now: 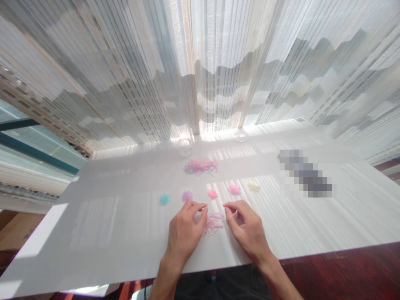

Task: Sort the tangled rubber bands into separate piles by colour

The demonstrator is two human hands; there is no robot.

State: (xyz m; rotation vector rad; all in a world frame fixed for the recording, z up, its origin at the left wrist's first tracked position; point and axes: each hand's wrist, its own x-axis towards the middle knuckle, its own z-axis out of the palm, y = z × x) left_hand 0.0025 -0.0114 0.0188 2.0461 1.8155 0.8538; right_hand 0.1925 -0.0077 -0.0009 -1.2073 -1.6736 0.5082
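My left hand (186, 229) hovers over the white table with thumb and index fingertip brought together in a pinch; anything between them is too small to make out. Opposite it, my right hand (248, 227) holds a similar pinch, a short gap away. Below and between the hands lies a loose mixed pile of thin pink and lilac rubber bands (214, 223). Just beyond are small single-colour heaps: teal bands (164, 199), purple bands (187, 196), coral-pink bands (213, 193), light pink bands (233, 189) and pale yellow bands (254, 187).
A larger multicoloured heap of bands (201, 166) lies farther back. Behind it stand a clear round container (184, 145) and a clear lid-like disc (241, 136). A pixelated dark object (304, 173) lies to the right. A sheer striped curtain (215, 96) hangs along the table's (103, 250) far edge.
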